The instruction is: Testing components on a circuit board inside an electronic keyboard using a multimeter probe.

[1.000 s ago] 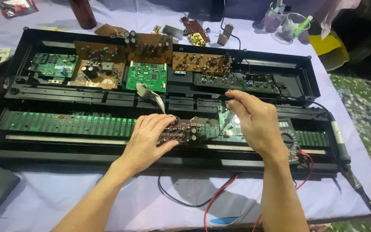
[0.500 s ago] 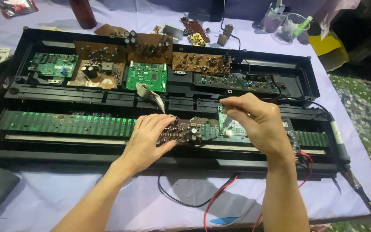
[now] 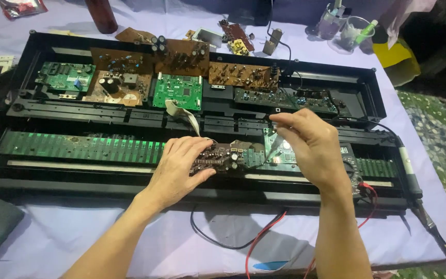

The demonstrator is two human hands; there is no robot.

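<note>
Against the open keyboard case [image 3: 42, 41], the right hand [image 3: 311, 147] has shifted slightly, fingers pinching a thin probe [image 3: 276, 147], while the left hand [image 3: 179, 165] grips the brown circuit board [image 3: 220, 159].

the left hand [image 3: 179, 168] covers the near left end of a small brown circuit board [image 3: 222, 157], so how far the board runs beneath the palm cannot be told. the right hand [image 3: 311, 147] hides most of a slim probe [image 3: 273, 150] and part of the green board [image 3: 285, 152] under it; only the probe's tip end shows. a dark meter [image 3: 354, 170] sits largely behind the right wrist. at the desk's far edge, a dark red bottle [image 3: 101, 13] is cut off by the top of the frame, and the cups [image 3: 347, 28] there are too small to read. both forearms run out of the bottom edge.
</note>
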